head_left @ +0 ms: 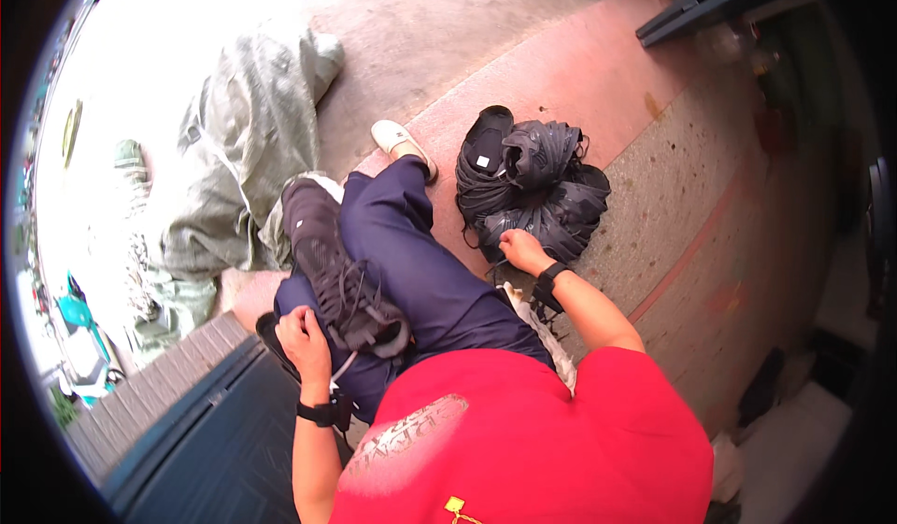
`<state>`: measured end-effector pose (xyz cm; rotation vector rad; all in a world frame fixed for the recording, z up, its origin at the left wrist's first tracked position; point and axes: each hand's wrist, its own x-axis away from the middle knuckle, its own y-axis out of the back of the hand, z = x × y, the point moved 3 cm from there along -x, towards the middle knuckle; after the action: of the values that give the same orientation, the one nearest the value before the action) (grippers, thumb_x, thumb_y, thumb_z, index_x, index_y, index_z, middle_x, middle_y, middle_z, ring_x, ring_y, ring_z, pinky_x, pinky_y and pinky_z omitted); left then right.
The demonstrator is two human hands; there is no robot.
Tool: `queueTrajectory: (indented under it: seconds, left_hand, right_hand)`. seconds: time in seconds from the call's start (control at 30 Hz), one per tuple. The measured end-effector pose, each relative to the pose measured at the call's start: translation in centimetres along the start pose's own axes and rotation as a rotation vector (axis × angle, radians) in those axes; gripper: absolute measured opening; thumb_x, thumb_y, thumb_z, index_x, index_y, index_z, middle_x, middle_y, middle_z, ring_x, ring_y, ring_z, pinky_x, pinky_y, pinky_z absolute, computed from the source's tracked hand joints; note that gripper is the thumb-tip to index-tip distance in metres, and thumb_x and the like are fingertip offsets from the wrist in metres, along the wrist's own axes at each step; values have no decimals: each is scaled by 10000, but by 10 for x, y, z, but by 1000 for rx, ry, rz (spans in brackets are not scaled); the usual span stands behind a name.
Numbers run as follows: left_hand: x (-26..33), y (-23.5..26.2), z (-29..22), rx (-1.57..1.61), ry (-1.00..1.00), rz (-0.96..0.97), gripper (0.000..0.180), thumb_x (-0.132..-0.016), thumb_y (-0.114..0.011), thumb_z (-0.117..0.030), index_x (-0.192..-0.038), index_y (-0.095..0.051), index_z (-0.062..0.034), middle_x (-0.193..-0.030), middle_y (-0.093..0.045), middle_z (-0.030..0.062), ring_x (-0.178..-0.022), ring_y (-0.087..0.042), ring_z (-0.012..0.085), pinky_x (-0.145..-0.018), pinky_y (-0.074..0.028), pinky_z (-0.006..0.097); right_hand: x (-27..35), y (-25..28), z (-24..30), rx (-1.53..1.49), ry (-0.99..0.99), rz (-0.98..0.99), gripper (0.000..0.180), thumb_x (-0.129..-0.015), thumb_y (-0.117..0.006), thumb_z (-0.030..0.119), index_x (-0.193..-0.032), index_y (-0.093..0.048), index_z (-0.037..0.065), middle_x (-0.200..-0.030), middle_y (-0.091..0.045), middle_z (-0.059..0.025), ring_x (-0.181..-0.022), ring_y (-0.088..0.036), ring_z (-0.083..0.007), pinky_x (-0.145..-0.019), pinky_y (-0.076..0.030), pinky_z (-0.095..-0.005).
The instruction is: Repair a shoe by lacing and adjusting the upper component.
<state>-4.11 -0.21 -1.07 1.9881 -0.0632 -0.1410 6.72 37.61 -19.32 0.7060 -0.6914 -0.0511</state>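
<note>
Black shoes (336,276) with loose laces lie along my left thigh. Beside them, over my left knee, my left hand (304,342) is closed, its fingertips pressed together; whatever they may hold is too small to name. On the floor to the right sits a round heap of black shoes (533,183), bundled close together with dark laces around them. At the near edge of that heap, my right hand (525,251) is closed in a pinch, and I cannot make out what is between its fingers.
Grey-green woven sacks (248,141) slump on the ground at the left. My foot in a cream shoe (404,146) rests beyond my knees. A dark blue door panel (224,440) stands at the lower left, and a dark metal frame (719,1) at the upper right.
</note>
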Motion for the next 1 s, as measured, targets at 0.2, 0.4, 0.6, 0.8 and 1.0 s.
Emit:
queueTrajectory:
  seconds: [0.2, 0.4, 0.6, 0.8, 1.0]
  left_hand:
    - [-5, -16, -4, -93, -65, -36, 76, -814, -506, -72, -800, -533, -2, -709, -473, 133, -700, -447, 295, -645, -355, 379]
    - [2, -17, -8, -90, -55, -59, 96, -817, -499, -71, -785, -514, 18, -719, -454, 144, -705, -439, 298, -644, -343, 378]
    - [0, -17, -7, -106, -27, -56, 84, -808, -507, -64, -790, -516, 18, -704, -425, 128, -691, -427, 282, -618, -332, 364]
    - [-2, -16, -5, -119, -30, -61, 71, -804, -502, -52, -784, -516, 14, -695, -424, 125, -678, -422, 277, -604, -328, 362]
    - [-3, -15, -9, -93, -9, -55, 74, -804, -504, -53, -774, -516, 14, -686, -425, 124, -673, -422, 281, -605, -328, 363]
  right_hand:
    - [-63, -31, 10, 36, 42, -103, 158, -739, -490, 51, -864, -585, 26, -960, -525, -189, -889, -549, -372, -774, -442, -443]
    - [-126, -27, 17, 175, -73, -246, 181, -738, -498, 31, -906, -564, 42, -993, -501, -150, -888, -547, -322, -736, -448, -430]
    - [-142, -32, 2, 591, -51, -307, 148, -785, -490, 138, -817, -632, 114, -887, -565, -49, -827, -577, -224, -683, -444, -377]
    - [-156, -39, 2, 706, 143, -83, 166, -756, -476, 117, -720, -636, 87, -855, -601, -109, -752, -604, -226, -609, -445, -361]
    - [-147, -45, 3, 293, 23, -313, 131, -710, -525, 119, -719, -626, 37, -841, -600, -159, -745, -598, -307, -616, -453, -413]
